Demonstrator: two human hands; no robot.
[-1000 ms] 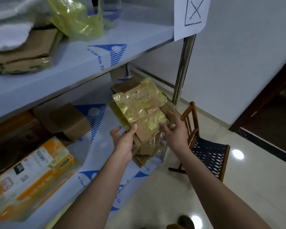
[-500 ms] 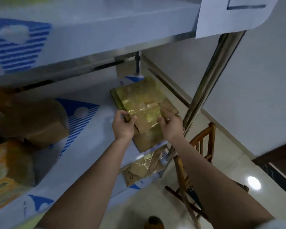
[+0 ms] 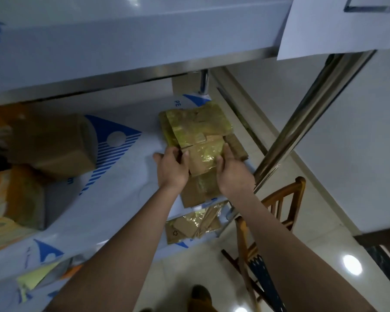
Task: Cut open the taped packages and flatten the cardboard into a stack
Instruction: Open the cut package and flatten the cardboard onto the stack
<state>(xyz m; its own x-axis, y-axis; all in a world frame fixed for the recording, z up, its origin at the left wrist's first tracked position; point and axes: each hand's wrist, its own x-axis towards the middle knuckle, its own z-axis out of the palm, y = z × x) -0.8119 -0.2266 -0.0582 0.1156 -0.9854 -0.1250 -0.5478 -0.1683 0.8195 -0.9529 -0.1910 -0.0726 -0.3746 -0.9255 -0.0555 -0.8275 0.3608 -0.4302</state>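
Observation:
A flattened piece of cardboard covered in yellow tape [image 3: 198, 136] lies on a stack of flat cardboard at the right end of the middle shelf [image 3: 122, 194]. My left hand [image 3: 172, 168] grips its near left edge, thumb on top. My right hand [image 3: 233, 172] holds its near right edge, fingers curled over it. More flat brown cardboard [image 3: 197, 192] shows under my hands. Another taped flat piece [image 3: 194, 224] lies on the shelf below.
A taped brown box [image 3: 52, 145] and an orange package [image 3: 11, 197] sit on the left of the middle shelf. The upper shelf [image 3: 133, 41] hangs close overhead. A steel post [image 3: 302, 120] stands at the right, a wooden chair [image 3: 275, 221] on the tiled floor beside it.
Both hands have carried the taped flat cardboard forward and down onto the stack on the middle shelf. The view has dropped under the upper shelf and closer to the stack.

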